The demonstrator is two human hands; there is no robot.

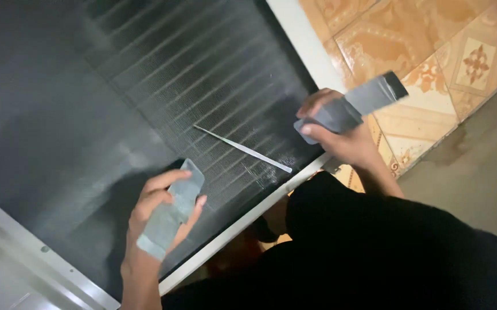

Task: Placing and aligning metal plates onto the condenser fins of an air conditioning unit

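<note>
My left hand (159, 221) grips a grey strip of tape-like material (171, 215) over the lower part of a dark finned coil panel (202, 74). My right hand (340, 135) holds another grey strip (363, 103), which sticks out up and to the right past the panel's edge. Between the two hands a thin pale sliver (242, 149) lies slanted on the fins. A scuffed, whitish patch of fins (271, 172) shows near the panel's lower edge.
A white metal frame (248, 215) borders the panel below and on the right. Patterned orange floor tiles (432, 63) and a bare grey floor (478, 161) lie to the right. My dark-clothed knee or body (386, 247) fills the lower right.
</note>
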